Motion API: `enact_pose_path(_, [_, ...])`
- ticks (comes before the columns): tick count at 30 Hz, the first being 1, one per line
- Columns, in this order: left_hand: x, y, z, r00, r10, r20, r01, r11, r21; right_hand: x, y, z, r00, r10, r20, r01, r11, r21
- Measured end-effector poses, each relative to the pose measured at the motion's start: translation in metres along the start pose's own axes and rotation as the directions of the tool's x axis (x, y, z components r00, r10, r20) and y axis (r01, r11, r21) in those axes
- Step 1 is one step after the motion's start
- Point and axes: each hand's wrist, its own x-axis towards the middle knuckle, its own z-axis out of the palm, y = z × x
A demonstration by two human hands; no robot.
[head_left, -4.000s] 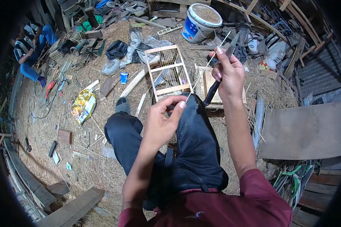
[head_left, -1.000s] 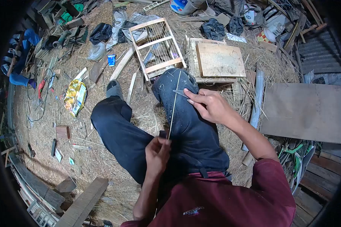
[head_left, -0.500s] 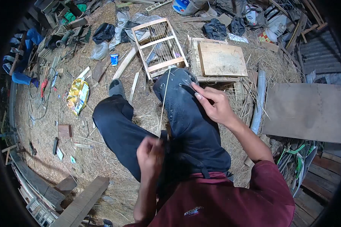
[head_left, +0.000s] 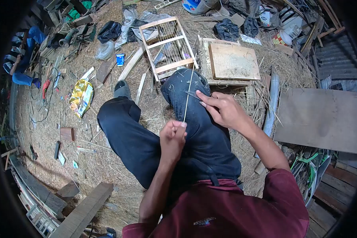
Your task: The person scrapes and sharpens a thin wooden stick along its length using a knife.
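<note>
My left hand is closed in a pinch on the lower end of a thin pale stick. The stick slants up over my right knee, its far end near the slatted wooden frame. My right hand rests by the thigh, thumb and fingers closed on a small dark knife blade. That blade crosses the stick above the dark trousers, which carry pale shavings on the knee. Its handle is hidden by the fingers.
A slatted wooden frame and a wooden box stand just beyond my knees. Straw and shavings cover the ground. A yellow packet lies left, a flat board right. Another person sits at the far left.
My left hand has moved forward and to the right with the stick, which now lies across the blade. My right hand has shifted slightly left and down.
</note>
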Motion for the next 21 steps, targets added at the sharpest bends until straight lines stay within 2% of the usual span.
enact_pose_path(3, [-0.024, -0.017, -0.022, 0.996, 0.065, 0.056, -0.062, 0.997, -0.045, 0.0, -0.001, -0.001, 1.0, 0.017, -0.016, -0.017, 1.0, 0.004])
enact_pose_path(6, [-0.058, -0.009, -0.039, 0.996, -0.083, -0.008, 0.084, 0.994, 0.063, 0.0, -0.004, 0.0, 0.999, 0.04, -0.033, -0.039, 0.999, 0.017])
enact_pose_path(10, [-0.101, -0.005, -0.066, 0.992, -0.124, -0.004, 0.124, 0.992, -0.001, -0.003, -0.001, 0.008, 0.992, 0.054, -0.113, -0.046, 0.997, 0.069])
enact_pose_path(15, [-0.114, 0.01, -0.071, 0.985, -0.156, -0.068, 0.156, 0.988, 0.0, -0.008, 0.006, 0.013, 0.988, 0.039, -0.148, -0.001, 0.97, 0.245])
enact_pose_path(16, [-0.108, 0.013, -0.067, 0.99, -0.122, -0.077, 0.121, 0.993, -0.009, -0.007, 0.006, 0.014, 0.986, 0.034, -0.164, 0.015, 0.957, 0.291])
enact_pose_path(19, [-0.07, 0.02, -0.045, 0.993, 0.081, -0.086, -0.061, 0.976, 0.209, -0.011, -0.006, 0.009, 0.995, -0.054, -0.086, 0.076, 0.961, 0.265])
enact_pose_path(21, [-0.036, 0.02, -0.024, 0.993, 0.104, -0.059, -0.099, 0.991, 0.086, -0.012, -0.011, 0.006, 0.996, -0.082, -0.035, 0.087, 0.978, 0.192])
